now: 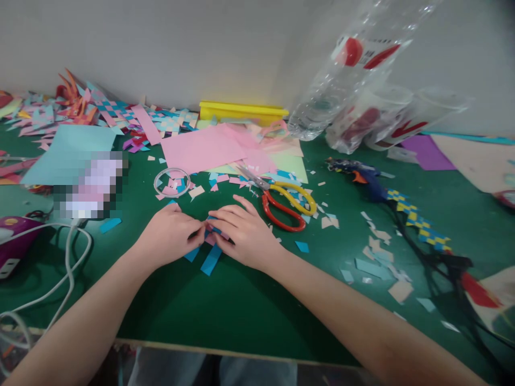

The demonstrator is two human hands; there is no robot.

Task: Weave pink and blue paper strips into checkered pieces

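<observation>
Our forearms [94,300] rise from the lower corners; at centre, our left hand [173,236] and right hand [247,230] pinch blue-and-pink paper strips [211,261], scissors [264,185] to the right.

Scissor blades [252,177] shiny metal; bottle [341,80] clear glossy plastic; sheets [201,147] matt paper.
</observation>
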